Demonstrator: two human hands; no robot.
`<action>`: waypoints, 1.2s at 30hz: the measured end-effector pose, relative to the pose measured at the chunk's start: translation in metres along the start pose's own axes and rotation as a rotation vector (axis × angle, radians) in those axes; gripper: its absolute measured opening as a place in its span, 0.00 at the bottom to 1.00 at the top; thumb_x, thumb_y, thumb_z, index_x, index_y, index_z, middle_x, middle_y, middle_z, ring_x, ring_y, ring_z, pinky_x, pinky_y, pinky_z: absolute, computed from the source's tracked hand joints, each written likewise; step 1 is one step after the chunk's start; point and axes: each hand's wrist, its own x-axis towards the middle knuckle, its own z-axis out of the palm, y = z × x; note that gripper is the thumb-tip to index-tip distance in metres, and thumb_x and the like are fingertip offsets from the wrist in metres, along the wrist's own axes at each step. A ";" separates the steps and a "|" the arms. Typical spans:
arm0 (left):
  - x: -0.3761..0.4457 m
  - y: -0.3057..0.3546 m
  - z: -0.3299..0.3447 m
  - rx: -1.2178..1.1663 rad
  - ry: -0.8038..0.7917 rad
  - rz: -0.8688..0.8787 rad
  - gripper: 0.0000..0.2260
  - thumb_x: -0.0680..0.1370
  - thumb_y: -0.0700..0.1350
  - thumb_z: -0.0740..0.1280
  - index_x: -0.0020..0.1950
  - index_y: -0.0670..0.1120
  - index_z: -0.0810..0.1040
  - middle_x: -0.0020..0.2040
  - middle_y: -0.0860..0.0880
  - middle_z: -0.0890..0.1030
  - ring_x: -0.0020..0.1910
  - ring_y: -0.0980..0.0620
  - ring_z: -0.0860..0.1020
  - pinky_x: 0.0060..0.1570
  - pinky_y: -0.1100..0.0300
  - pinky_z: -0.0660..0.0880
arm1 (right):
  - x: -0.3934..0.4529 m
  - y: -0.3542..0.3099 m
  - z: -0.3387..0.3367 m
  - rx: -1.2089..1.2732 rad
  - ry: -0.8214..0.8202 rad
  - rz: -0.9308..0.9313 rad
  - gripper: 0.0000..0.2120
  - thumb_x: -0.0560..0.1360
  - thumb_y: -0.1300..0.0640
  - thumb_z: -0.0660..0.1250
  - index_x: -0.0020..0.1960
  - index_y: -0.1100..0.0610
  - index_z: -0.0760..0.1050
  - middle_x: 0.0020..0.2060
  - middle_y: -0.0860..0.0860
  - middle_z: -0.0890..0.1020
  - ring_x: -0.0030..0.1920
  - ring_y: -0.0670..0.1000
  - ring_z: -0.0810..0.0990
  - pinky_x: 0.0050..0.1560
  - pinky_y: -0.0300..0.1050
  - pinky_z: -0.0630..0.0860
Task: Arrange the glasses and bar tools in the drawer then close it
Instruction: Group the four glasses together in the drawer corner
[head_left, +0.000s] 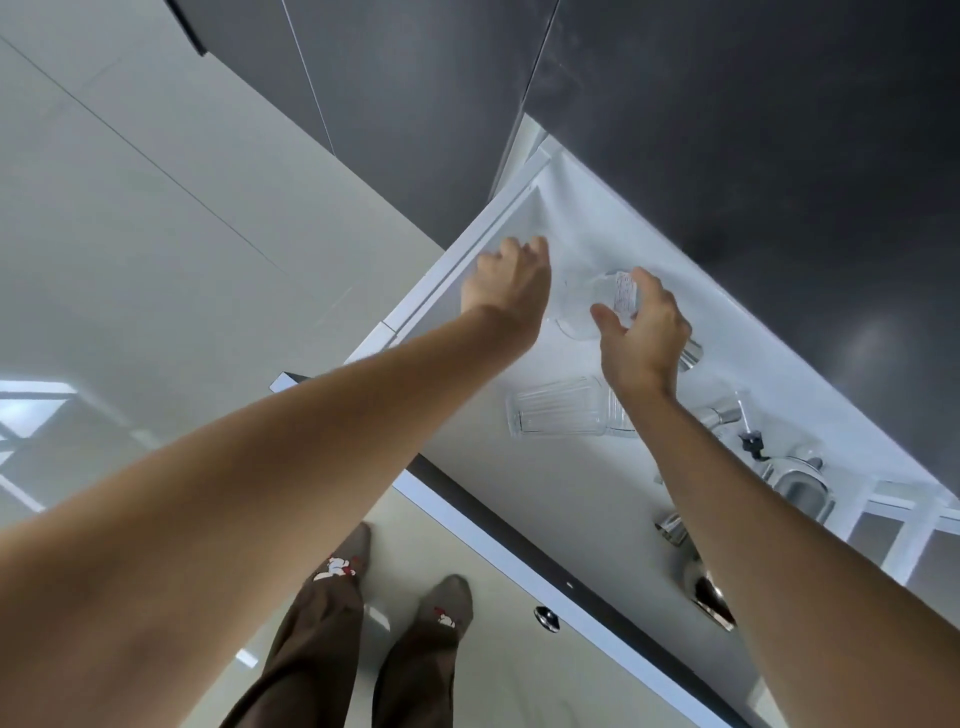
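Note:
The white drawer stands pulled open below a dark counter. My right hand grips a clear glass with a label, held over the drawer's far left part. My left hand hovers beside it near the drawer's left rim, fingers curled, holding nothing that I can see. A ribbed clear glass lies on its side on the drawer floor, just below my right wrist. Steel bar tools lie to the right: a jigger, a shaker and a round steel piece partly hidden by my right forearm.
The drawer's front panel with a small metal knob juts toward my legs. White dividers fill the drawer's right end. A dark counter overhangs the back. My feet stand on the pale glossy floor.

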 end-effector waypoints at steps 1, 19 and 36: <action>0.007 0.004 -0.003 0.013 0.022 0.013 0.21 0.76 0.38 0.69 0.66 0.41 0.66 0.62 0.40 0.73 0.61 0.39 0.75 0.52 0.51 0.75 | 0.003 -0.001 0.000 0.007 0.005 0.021 0.25 0.75 0.58 0.69 0.70 0.59 0.67 0.65 0.59 0.75 0.66 0.59 0.70 0.63 0.44 0.61; 0.068 0.011 -0.002 -0.086 0.097 0.257 0.30 0.72 0.31 0.72 0.70 0.39 0.63 0.64 0.38 0.72 0.53 0.37 0.79 0.52 0.48 0.78 | 0.030 -0.004 0.010 0.190 0.134 0.034 0.25 0.67 0.53 0.75 0.60 0.61 0.74 0.55 0.57 0.81 0.54 0.55 0.78 0.46 0.38 0.71; -0.044 -0.019 0.076 -0.052 -0.400 0.351 0.36 0.67 0.61 0.75 0.68 0.48 0.65 0.63 0.49 0.73 0.62 0.47 0.73 0.53 0.52 0.74 | -0.062 0.086 0.009 0.061 -0.135 0.214 0.24 0.77 0.53 0.64 0.69 0.60 0.61 0.62 0.62 0.74 0.62 0.60 0.72 0.57 0.49 0.68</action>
